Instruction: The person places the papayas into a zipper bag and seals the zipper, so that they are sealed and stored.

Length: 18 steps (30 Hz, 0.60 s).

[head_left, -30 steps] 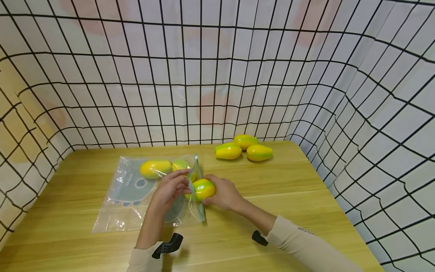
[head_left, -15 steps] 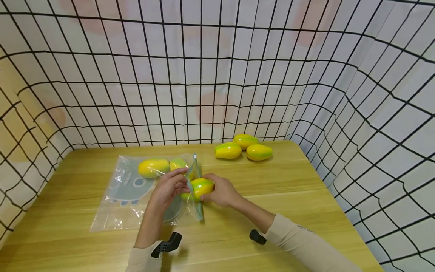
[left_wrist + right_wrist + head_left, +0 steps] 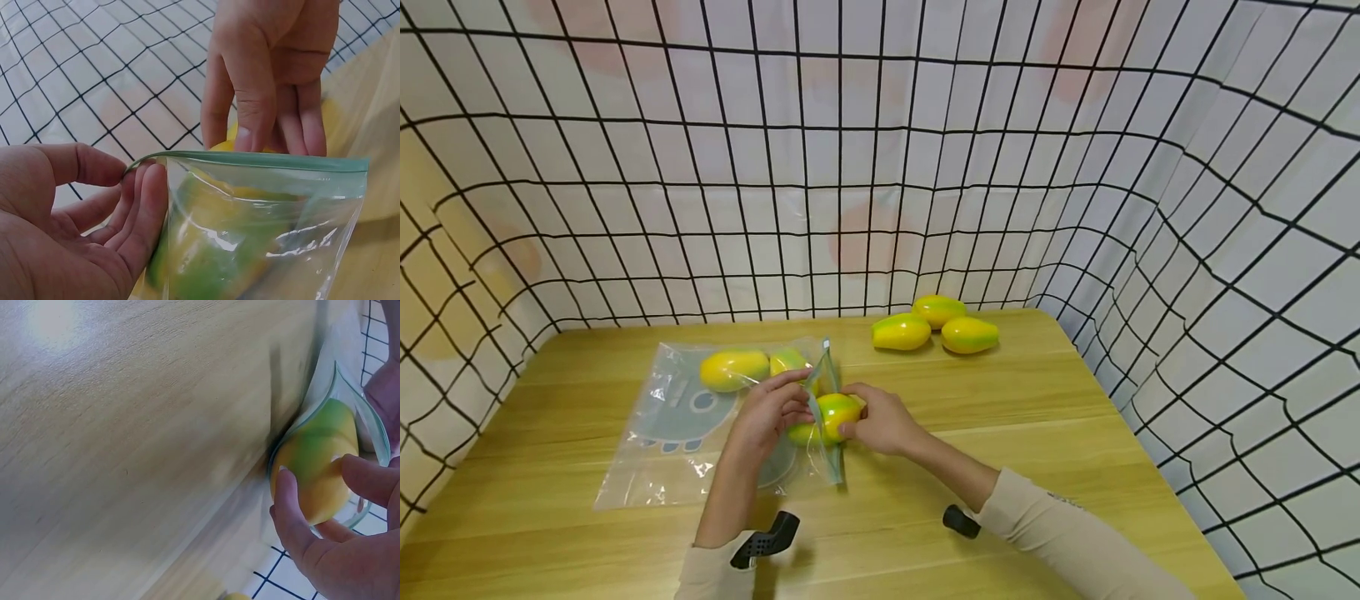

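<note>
A clear zip bag (image 3: 647, 479) with a blue cartoon print lies on the table, its green-edged mouth towards the right. My left hand (image 3: 769, 412) pinches the rim of that mouth between thumb and fingers, as the left wrist view shows. My right hand (image 3: 883, 421) grips a glossy yellow-green papaya (image 3: 319, 465), whose greener, narrower end is inside the bag mouth. Fingers and thumb hold its yellow end in the right wrist view. Two papayas lie deeper in the bag, a yellow papaya (image 3: 733, 371) and a greener papaya (image 3: 788, 360) partly behind the left hand.
Three more papayas (image 3: 901, 332) sit grouped at the back of the wooden table (image 3: 1000, 417). A black wire grid (image 3: 842, 187) before pale printed cloth borders the back and sides. A black wrist device (image 3: 767, 540) is on the left sleeve.
My right hand has moved slightly left, and the papaya it grips has gone further into the bag mouth. My left hand keeps its pinch on the rim.
</note>
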Each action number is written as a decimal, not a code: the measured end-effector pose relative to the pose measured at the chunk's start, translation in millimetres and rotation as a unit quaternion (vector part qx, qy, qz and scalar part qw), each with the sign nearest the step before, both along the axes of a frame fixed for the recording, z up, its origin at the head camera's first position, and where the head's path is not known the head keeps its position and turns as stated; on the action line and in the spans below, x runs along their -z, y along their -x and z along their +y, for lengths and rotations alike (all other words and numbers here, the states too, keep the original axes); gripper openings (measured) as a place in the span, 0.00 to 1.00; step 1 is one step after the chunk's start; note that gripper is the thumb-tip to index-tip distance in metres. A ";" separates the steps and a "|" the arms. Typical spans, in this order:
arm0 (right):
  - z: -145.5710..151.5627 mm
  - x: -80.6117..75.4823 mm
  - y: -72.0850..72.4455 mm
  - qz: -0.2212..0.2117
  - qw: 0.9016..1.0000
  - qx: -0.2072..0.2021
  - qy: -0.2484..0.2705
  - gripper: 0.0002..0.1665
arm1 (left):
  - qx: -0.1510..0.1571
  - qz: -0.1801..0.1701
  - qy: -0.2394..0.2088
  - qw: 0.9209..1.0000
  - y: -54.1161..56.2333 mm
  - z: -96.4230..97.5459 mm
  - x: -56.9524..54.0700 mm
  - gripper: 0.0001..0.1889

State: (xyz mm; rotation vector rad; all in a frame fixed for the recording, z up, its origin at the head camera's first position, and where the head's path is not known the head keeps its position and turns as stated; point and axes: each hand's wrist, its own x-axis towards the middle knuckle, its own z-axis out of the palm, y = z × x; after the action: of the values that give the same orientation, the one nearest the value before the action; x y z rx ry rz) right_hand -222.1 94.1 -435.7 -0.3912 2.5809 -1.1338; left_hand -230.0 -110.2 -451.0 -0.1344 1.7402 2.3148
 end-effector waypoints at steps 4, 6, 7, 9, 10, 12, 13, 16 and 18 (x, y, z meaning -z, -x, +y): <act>-1.6 0.0 -0.2 -0.005 1.000 0.000 0.002 0.35 | 0.000 0.002 0.006 1.000 0.3 -0.7 -0.5 0.24; -2.6 0.4 -0.3 -0.008 1.000 0.002 0.004 0.35 | -0.001 0.004 0.008 1.000 0.3 -0.7 -0.9 0.25; -3.2 0.7 -0.3 -0.010 1.000 0.004 0.006 0.35 | 0.000 0.003 0.008 1.000 0.4 -0.8 -1.1 0.25; -4.5 1.4 -0.3 -0.014 1.000 0.010 0.009 0.35 | -0.001 0.001 0.009 1.000 0.2 -0.8 -2.1 0.25; -5.2 1.7 -0.3 -0.016 1.000 0.014 0.011 0.35 | -0.003 -0.001 0.009 1.000 0.3 -0.7 -2.5 0.24; -6.4 2.1 -0.1 -0.020 0.999 0.023 0.017 0.36 | -0.004 -0.001 0.012 1.000 0.2 -1.1 -3.0 0.24; -7.0 2.5 -0.2 -0.022 0.999 0.027 0.020 0.36 | -0.004 -0.001 0.013 1.000 0.0 -1.3 -3.6 0.24; -8.5 3.7 -0.4 -0.025 0.999 0.029 0.024 0.35 | -0.006 0.003 0.019 1.000 -0.5 -1.6 -4.6 0.24; -9.5 4.4 -0.7 -0.025 0.999 0.028 0.028 0.34 | -0.006 0.005 0.022 1.000 -0.9 -2.1 -5.2 0.24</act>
State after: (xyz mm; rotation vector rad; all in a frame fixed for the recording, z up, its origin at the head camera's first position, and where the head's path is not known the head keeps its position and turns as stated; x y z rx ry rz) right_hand -221.4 84.5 -440.2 -0.3000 2.5365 -1.2206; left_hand -229.1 -112.3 -445.8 -0.1429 1.8014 2.2894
